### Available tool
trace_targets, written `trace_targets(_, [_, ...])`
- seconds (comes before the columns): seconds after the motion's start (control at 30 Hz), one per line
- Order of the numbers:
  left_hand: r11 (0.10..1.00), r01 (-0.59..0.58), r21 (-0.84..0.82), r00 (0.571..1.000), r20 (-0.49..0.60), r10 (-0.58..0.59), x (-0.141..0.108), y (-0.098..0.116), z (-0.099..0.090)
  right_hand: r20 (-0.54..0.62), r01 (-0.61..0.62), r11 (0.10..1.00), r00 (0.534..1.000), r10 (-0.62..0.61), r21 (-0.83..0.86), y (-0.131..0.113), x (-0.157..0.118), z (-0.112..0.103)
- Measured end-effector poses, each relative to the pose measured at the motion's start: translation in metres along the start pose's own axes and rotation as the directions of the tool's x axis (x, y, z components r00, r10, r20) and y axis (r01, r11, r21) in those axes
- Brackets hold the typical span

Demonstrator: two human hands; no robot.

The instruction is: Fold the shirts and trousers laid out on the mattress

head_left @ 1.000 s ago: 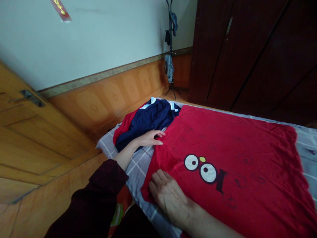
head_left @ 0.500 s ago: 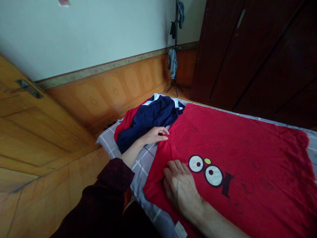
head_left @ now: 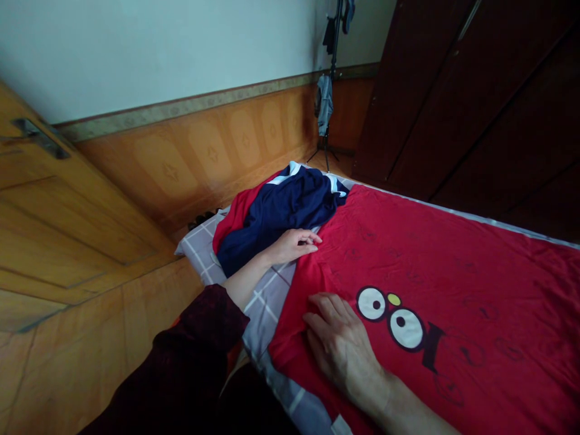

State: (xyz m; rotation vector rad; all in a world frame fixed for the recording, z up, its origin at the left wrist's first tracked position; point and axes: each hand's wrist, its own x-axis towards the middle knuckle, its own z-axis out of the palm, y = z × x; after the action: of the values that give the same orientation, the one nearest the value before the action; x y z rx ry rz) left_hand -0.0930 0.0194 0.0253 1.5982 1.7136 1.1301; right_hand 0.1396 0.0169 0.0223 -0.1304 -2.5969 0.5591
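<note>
A red T-shirt [head_left: 385,241] with printed cartoon eyes lies spread on the bed. My left hand [head_left: 294,245] is at its near-left edge, thumb and fingertips closed on the cloth. Lower down, my right hand [head_left: 339,332] rests on the shirt left of the printed eyes. Its fingers are bent and drawn together on the fabric; the fingertips are partly hidden by the hand itself. Beyond my left wrist lies a crumpled navy garment [head_left: 290,208] with white trim, a red part showing at its left side.
A grey checked sheet [head_left: 199,254] covers the bed. On the left stands a wooden door [head_left: 67,223] above a wooden floor [head_left: 104,326]. A coat stand [head_left: 334,60] with clothes on it is in the far corner, beside a dark wardrobe [head_left: 453,109].
The view has shifted a little, so the bed and shirt appear further right. Both hands keep nearly the same places on the red T-shirt.
</note>
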Motion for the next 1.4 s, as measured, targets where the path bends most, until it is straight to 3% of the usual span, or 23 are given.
trace_targets(0.17, [0.999,-0.044,0.011,0.996,0.083,0.043,-0.006,0.001,-0.014,0.06,0.013,1.0,0.998,-0.013,-0.004,-0.003,0.0,0.0])
trace_targets(0.4, [0.991,-0.008,0.13,0.997,-0.07,0.017,-0.005,0.007,-0.007,0.112,0.011,1.0,0.994,-0.01,-0.004,-0.009,0.003,0.007])
trace_targets(0.67, [0.957,-0.075,0.281,0.993,-0.066,0.097,-0.001,0.006,0.005,0.215,0.044,0.996,0.976,-0.027,-0.074,-0.013,0.001,0.009])
trace_targets(0.83, [0.994,-0.046,0.101,0.991,-0.122,0.058,0.0,0.011,0.003,0.221,0.125,0.977,0.971,-0.085,-0.171,-0.014,-0.002,0.01])
trace_targets(1.03, [0.994,-0.035,-0.102,0.999,-0.019,0.033,0.002,0.007,0.008,0.209,0.206,0.944,0.966,-0.153,-0.257,-0.01,-0.007,0.016])
trace_targets(1.1, [0.999,-0.031,-0.038,1.0,-0.002,0.031,0.002,0.004,0.01,0.204,0.231,0.936,0.962,-0.179,-0.265,-0.011,-0.006,0.014])
trace_targets(1.27, [0.95,-0.072,0.305,0.995,-0.038,0.087,0.002,0.003,0.007,0.207,0.238,0.945,0.959,-0.193,-0.222,-0.014,-0.001,0.008])
trace_targets(1.4, [0.921,-0.1,0.376,0.993,-0.028,0.119,0.002,0.005,0.004,0.228,0.196,0.958,0.963,-0.147,-0.211,-0.016,-0.001,0.01])
